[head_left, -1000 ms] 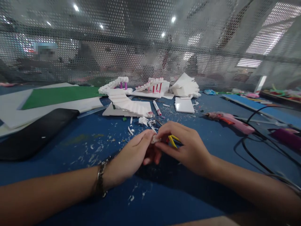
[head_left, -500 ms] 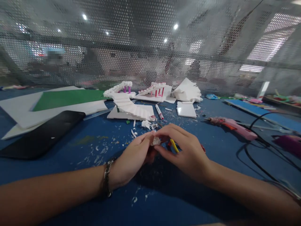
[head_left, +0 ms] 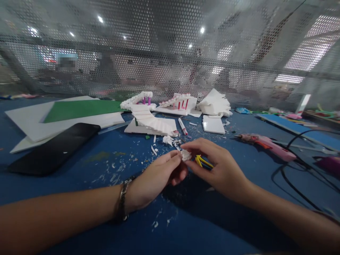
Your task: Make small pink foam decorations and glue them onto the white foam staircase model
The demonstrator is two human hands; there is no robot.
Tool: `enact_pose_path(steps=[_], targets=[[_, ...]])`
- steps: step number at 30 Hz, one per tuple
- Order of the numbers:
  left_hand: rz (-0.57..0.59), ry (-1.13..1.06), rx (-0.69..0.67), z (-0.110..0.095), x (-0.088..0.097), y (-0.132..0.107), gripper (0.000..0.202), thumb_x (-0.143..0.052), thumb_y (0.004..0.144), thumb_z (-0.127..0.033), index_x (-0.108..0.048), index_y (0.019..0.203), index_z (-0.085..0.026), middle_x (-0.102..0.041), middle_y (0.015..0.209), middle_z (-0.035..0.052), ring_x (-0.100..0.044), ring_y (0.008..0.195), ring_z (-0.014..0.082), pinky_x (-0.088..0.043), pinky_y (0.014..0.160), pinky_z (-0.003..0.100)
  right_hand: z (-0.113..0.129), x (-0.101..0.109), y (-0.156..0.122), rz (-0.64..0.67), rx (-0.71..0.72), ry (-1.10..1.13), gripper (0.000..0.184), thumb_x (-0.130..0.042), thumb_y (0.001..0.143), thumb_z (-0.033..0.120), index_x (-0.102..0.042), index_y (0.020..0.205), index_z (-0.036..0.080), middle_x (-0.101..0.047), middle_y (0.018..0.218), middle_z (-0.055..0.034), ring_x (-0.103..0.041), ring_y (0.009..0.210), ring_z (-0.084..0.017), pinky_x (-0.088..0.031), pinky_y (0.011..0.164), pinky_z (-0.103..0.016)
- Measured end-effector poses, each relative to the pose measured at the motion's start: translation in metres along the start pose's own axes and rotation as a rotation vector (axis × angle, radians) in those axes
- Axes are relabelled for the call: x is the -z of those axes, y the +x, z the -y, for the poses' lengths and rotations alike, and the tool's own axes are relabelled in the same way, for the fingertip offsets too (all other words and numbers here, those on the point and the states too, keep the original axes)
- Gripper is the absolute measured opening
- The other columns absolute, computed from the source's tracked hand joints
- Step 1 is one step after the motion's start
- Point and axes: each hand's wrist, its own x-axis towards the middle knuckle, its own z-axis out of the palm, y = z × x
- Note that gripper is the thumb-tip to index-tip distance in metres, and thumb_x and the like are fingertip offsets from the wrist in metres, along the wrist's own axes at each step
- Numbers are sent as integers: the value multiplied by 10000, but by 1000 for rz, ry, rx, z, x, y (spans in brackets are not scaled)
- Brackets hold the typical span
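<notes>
Between my two hands, just above the blue table, is a small crumpled white piece [head_left: 186, 155]; its material is unclear. My left hand [head_left: 162, 173], with a dark bracelet at the wrist, pinches its left side. The fingers of my right hand [head_left: 216, 164] close on it from the right, thumb below and forefinger above. Partly hidden behind the right hand lies a tool with yellow handles [head_left: 200, 161]. White scraps [head_left: 168, 140] are scattered just beyond my fingertips. A white stepped model [head_left: 152, 120] stands behind them on a white board, beside a marker [head_left: 182, 126].
At right lies a pink glue gun [head_left: 273, 147] with looping black cables [head_left: 283, 173]. A black phone-like slab [head_left: 57, 148] and a green sheet [head_left: 82, 110] are at left. Further white models [head_left: 180, 102] line the back, before a perforated metal screen [head_left: 164, 46].
My right hand has shifted slightly right and opened a little around the white piece, which shows more now. More of the yellow handles is visible. The whole view has moved slightly.
</notes>
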Motion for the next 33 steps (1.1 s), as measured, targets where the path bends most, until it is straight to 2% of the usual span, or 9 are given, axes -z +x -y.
enact_pose_path(steps=[6, 9, 12, 15, 19, 22, 26, 33], targets=[[-19, 39, -10, 1, 0, 1, 187, -309, 851, -227, -437, 738, -151, -397, 498, -57, -321, 435, 48, -203, 420, 189, 2, 0, 1, 48, 13, -3, 148, -523, 738, 131, -582, 874, 129, -597, 794, -40, -546, 741, -101, -443, 684, -215], [-38, 85, -20, 1, 0, 2, 193, -305, 851, -222, -415, 708, -153, -389, 491, -59, -316, 426, 42, -203, 412, 189, -1, 2, 2, 92, -36, 51, 131, -527, 721, 121, -575, 840, 145, -591, 784, -24, -552, 713, -94, -459, 656, -207], [-26, 122, 12, 1, 1, 3, 182, -286, 847, -231, -409, 731, -162, -405, 484, -61, -322, 411, 43, -212, 405, 191, -12, 7, 13, 92, -153, 124, 107, -537, 726, 216, -559, 809, 152, -604, 777, -26, -573, 694, -104, -484, 641, -226], [4, 167, 66, -2, 1, 2, 120, -317, 787, -154, -433, 815, -168, -422, 488, -68, -329, 402, 45, -219, 401, 190, -32, 9, 36, 73, -187, 63, 154, -543, 718, 256, -560, 824, 145, -621, 775, -38, -581, 686, -121, -489, 657, -265], [33, 212, 73, -5, 1, 0, 149, -355, 720, -100, -441, 824, -162, -430, 484, -76, -333, 401, 42, -223, 399, 188, -61, -5, 70, 116, -167, -36, 105, -595, 677, 203, -572, 750, 130, -609, 703, -25, -567, 652, -116, -475, 655, -272], [54, 241, 68, -7, 1, 0, 128, -364, 728, -101, -435, 821, -155, -425, 483, -78, -340, 404, 43, -232, 398, 188, -77, -18, 85, 191, -136, -113, 110, -579, 724, 217, -571, 783, 126, -596, 732, -8, -560, 667, -108, -466, 647, -285], [103, 239, 40, -5, 2, 1, 107, -371, 732, -110, -440, 800, -155, -426, 488, -75, -349, 424, 45, -262, 402, 176, -87, -24, 88, 295, -123, -193, 174, -483, 811, 271, -558, 868, 125, -585, 848, -17, -562, 722, -112, -466, 652, -306], [122, 233, 14, -2, 2, 2, 96, -383, 715, -108, -457, 746, -161, -418, 479, -73, -344, 417, 48, -266, 399, 173, -84, -22, 86, 368, -64, -258, 176, -477, 815, 265, -553, 900, 130, -583, 880, -27, -563, 756, -120, -466, 673, -316]])
